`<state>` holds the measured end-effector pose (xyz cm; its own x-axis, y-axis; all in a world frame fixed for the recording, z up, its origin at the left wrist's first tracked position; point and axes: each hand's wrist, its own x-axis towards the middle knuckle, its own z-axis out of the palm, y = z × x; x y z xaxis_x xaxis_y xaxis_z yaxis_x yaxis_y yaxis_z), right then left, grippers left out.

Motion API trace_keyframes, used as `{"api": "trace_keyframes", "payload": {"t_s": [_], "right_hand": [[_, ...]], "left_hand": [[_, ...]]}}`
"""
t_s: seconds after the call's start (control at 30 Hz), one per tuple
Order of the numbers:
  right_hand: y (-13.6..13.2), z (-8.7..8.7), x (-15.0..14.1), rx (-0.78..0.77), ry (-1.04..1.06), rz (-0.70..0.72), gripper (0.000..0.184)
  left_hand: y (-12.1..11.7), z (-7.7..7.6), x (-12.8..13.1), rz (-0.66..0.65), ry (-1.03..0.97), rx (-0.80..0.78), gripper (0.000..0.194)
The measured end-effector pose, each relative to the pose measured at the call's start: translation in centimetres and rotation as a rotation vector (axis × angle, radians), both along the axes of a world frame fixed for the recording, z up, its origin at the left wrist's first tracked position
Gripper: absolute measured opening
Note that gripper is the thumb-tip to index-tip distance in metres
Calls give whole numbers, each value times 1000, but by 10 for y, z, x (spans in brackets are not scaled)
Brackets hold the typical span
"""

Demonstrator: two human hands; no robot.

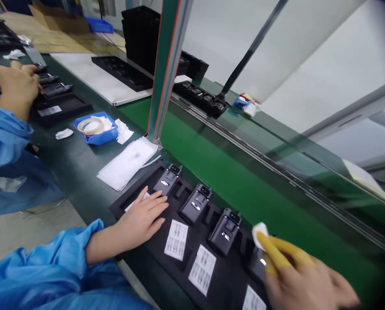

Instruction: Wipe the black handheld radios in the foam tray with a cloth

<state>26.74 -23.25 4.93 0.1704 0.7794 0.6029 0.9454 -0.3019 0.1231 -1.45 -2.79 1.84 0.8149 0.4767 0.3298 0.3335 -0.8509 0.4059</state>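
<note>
A black foam tray (153, 249) holds several dark handheld devices, with white barcode label sheets (176, 239) beside them. My left hand (144, 219) lies with fingers stretched out over the tray's left end, next to the leftmost device (167, 181) and partly over a label sheet. My right hand (296, 267), with yellow finger covers, pinches a small white wipe (259, 234) above the rightmost device (257, 263), which it partly hides. Between them lie two more devices, a middle one (195, 204) and another (225, 232).
A stack of white wipes (128, 163) and a blue bin (98, 137) with a tape roll stand to the left. A co-worker's hands (18, 86) are over another tray at far left. A metal post (166, 73) and a green conveyor belt (205, 159) run behind the tray.
</note>
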Motion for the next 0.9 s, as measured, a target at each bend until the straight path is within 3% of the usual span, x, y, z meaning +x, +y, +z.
{"api": "trace_keyframes", "payload": {"t_s": [0.13,0.27,0.43,0.73,0.9], "right_hand": [[105,5,-37,-51,-49,261,25],[161,-2,-58,-187,-29,281,28],[182,-14,-58,-254,-55,314,29],[213,-23,-68,-242,-88,437,24],[208,-26,-62,-228,-64,443,27]], "left_hand": [[9,-11,2,-43,71,-5,37],[12,-18,2,-37,45,-6,37],[15,-18,2,-23,-2,53,32],[20,-14,6,-3,-3,142,30],[22,-9,8,-3,8,136,32]]}}
